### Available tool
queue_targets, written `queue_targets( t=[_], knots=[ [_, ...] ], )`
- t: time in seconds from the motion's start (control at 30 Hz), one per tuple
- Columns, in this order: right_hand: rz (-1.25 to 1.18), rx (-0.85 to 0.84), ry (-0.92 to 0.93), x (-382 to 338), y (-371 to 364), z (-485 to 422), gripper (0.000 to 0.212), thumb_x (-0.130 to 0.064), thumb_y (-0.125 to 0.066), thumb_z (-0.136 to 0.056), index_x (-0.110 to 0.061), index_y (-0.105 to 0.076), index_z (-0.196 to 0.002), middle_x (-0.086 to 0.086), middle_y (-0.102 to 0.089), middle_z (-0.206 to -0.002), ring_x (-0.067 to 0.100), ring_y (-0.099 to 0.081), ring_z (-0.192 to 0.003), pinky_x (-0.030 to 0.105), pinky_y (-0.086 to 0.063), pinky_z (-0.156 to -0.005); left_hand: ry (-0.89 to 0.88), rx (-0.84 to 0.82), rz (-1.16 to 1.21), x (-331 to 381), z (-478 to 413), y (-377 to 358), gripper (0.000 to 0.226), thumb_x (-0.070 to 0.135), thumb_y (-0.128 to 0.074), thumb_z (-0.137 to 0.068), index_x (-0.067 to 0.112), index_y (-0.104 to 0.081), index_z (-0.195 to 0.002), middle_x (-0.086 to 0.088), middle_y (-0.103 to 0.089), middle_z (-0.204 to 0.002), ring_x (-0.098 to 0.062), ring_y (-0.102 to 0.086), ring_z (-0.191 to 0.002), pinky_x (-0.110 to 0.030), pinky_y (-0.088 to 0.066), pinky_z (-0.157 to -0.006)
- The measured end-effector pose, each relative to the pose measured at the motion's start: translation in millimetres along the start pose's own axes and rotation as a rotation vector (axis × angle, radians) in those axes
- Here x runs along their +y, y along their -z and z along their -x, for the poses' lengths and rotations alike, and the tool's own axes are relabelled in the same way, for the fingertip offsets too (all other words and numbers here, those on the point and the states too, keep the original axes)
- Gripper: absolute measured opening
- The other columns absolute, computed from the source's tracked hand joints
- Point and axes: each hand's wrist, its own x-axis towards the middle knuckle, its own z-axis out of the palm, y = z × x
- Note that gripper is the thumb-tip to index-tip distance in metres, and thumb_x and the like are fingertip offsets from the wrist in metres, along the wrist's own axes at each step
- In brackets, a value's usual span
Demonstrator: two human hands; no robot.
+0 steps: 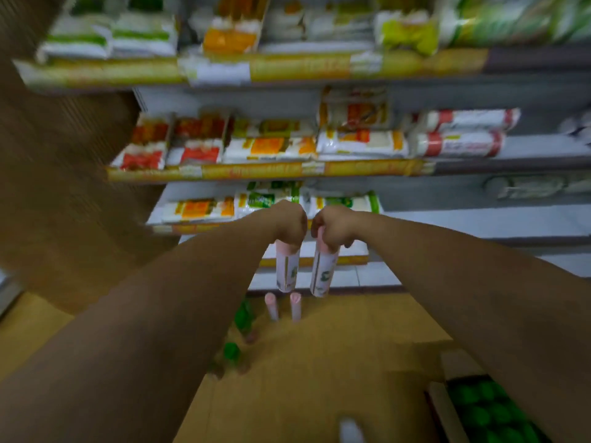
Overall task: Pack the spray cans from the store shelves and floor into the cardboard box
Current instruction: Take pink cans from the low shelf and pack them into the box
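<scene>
The frame is blurred by motion. My left hand (289, 223) grips the pink cap of a pink-and-white spray can (287, 270) that hangs upright below it. Close beside it, my right hand (332, 227) holds a second pink spray can (323, 273) by its top. Both cans hang above the open cardboard box (319, 362). Below them two pink cans (271, 306) (295, 306) stand upright inside the box, with green-capped cans (243, 316) to their left.
Store shelves (271, 169) with white, orange and green packets fill the background. A tall brown cardboard flap (57, 187) rises at the left. A second box with several green caps (489, 410) sits at the lower right. White floor tiles (351, 278) show past the box.
</scene>
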Motion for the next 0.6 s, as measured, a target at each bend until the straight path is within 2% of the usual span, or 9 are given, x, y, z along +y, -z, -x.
queue_targets(
  t=[0.07, 0.23, 0.37, 0.47, 0.53, 0.6],
  knots=[
    [0.010, 0.002, -0.030, 6.5, 28.3, 41.5, 0.040, 0.001, -0.070, -0.085, -0.018, -0.068, -0.121, 0.013, -0.064, -0.110, 0.030, -0.066, -0.081, 0.037, -0.058, -0.061, 0.003, -0.014, 0.031, 27.4, 17.9, 29.9, 0.041, 0.013, -0.079, -0.083, 0.017, -0.070, -0.122, -0.012, -0.064, -0.124, -0.028, -0.069, -0.093, -0.037, -0.063, -0.075],
    [-0.052, 0.086, -0.120, 39.1, 93.3, 141.0, 0.041, 0.003, -0.066, -0.088, -0.019, -0.064, -0.123, 0.010, -0.059, -0.117, 0.032, -0.067, -0.098, 0.042, -0.064, -0.076, -0.068, 0.072, 0.057, 109.3, 57.7, 101.3, 0.035, 0.006, -0.075, -0.083, 0.018, -0.072, -0.116, -0.009, -0.059, -0.109, -0.031, -0.069, -0.088, -0.041, -0.065, -0.069],
    [-0.042, 0.197, -0.161, 75.6, 127.3, 217.4, 0.038, 0.004, -0.056, -0.092, -0.016, -0.065, -0.123, 0.013, -0.056, -0.116, 0.034, -0.067, -0.092, 0.039, -0.063, -0.068, -0.095, 0.116, 0.044, 178.6, 76.8, 134.3, 0.023, 0.007, -0.066, -0.091, 0.015, -0.065, -0.114, -0.011, -0.057, -0.115, -0.034, -0.065, -0.099, -0.047, -0.063, -0.078],
    [-0.042, 0.271, -0.189, 107.5, 145.5, 274.7, 0.041, 0.005, -0.057, -0.089, -0.017, -0.066, -0.123, 0.015, -0.059, -0.116, 0.035, -0.068, -0.092, 0.044, -0.064, -0.070, -0.130, 0.157, 0.006, 235.6, 89.4, 150.8, 0.031, 0.010, -0.064, -0.093, 0.012, -0.062, -0.125, -0.012, -0.056, -0.119, -0.037, -0.065, -0.102, -0.049, -0.063, -0.079],
    [-0.047, 0.315, -0.199, 127.3, 155.5, 310.2, 0.042, 0.005, -0.058, -0.089, -0.016, -0.065, -0.124, 0.013, -0.058, -0.111, 0.029, -0.066, -0.083, 0.039, -0.063, -0.064, -0.162, 0.192, -0.028, 272.8, 96.3, 158.8, 0.033, 0.011, -0.061, -0.094, 0.013, -0.061, -0.127, -0.010, -0.055, -0.119, -0.035, -0.065, -0.103, -0.048, -0.063, -0.080],
    [-0.066, 0.357, -0.217, 148.5, 163.9, 343.7, 0.041, 0.003, -0.059, -0.090, -0.014, -0.063, -0.127, 0.013, -0.058, -0.106, 0.031, -0.067, -0.084, 0.038, -0.062, -0.063, -0.196, 0.222, -0.051, 309.7, 100.5, 166.5, 0.035, 0.013, -0.058, -0.094, 0.014, -0.060, -0.129, -0.010, -0.056, -0.121, -0.032, -0.065, -0.102, -0.046, -0.063, -0.080]
  ],
)
